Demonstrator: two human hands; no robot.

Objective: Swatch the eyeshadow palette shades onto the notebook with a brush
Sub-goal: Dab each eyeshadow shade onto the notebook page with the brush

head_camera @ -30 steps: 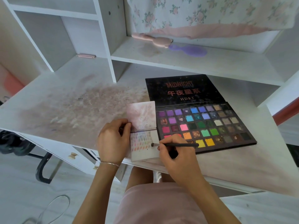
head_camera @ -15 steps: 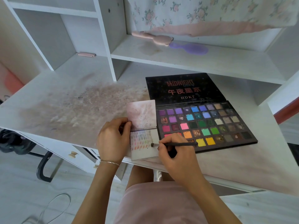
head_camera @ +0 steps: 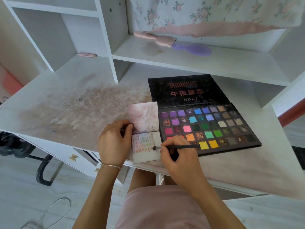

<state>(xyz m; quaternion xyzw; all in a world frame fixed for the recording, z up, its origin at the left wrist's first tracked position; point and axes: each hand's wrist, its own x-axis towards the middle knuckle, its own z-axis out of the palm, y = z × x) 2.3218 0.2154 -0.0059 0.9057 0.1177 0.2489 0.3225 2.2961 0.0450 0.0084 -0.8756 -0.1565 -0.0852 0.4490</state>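
- A person sits at a white desk [head_camera: 49, 103]; only the forearms, both hands and a pink-clad lap show.
- The notebook [head_camera: 145, 139] lies open at the near edge of the desk, its stained pink upper leaf toward twelve o'clock and its lower page toward six.
- The lower page carries rows of small coloured smears on its nine o'clock half; the three o'clock side is mostly bare.
- The left hand [head_camera: 113, 142] holds the notebook's nine o'clock edge, thumb and curled fingers closed on it near the fold.
- A thin bracelet [head_camera: 110, 165] circles that wrist.
- The right hand [head_camera: 178, 157] grips the brush [head_camera: 179, 147], fingers curled round the dark handle close to the head.
- The brush lies nearly level, handle pointing to three o'clock over the palette's near rows, tip pointing to nine o'clock.
- The brush tip meets the lower page near its three o'clock edge, just beside the smears.
- The eyeshadow palette [head_camera: 209, 126] sits touching the notebook on its three o'clock side, lid laid open flat toward twelve o'clock.
- Its pans run from purples and blues at the far rows to orange and yellow at the near rows.
- A brownish powdery stain spreads over the desk at ten o'clock from the notebook.
- On the shelf above lie a pink hairbrush [head_camera: 156, 38] and a purple hairbrush [head_camera: 193, 49], touching end to end.
- Floral cloth [head_camera: 214, 14] hangs over the shelf at twelve o'clock.
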